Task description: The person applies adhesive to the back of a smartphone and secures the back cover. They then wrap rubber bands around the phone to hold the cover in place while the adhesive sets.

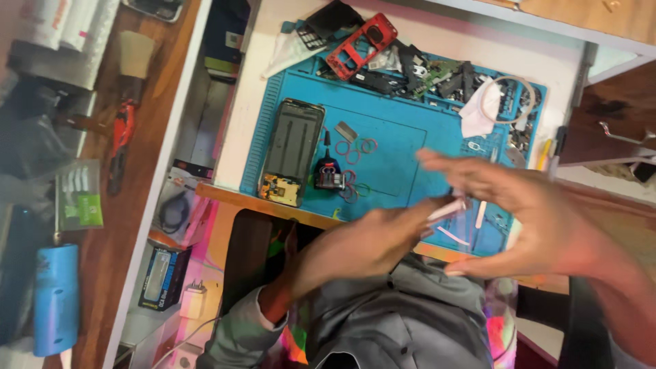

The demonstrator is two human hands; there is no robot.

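Both hands are blurred above the near edge of the white worktop (437,48). The left hand (362,242) pinches a small pale thin strip (447,208) at its fingertips. The right hand (526,219) is spread open, fingers curved, just beside the strip. Beyond them, on the blue rubber repair mat (403,147), lies an opened black phone body (294,150), and a red plastic phone frame (362,44) lies farther away.

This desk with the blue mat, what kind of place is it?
Most likely a phone repair bench. A blue work mat holds an opened phone, a red phone frame and loose circuit parts, while the right hand and left hand meet above it.
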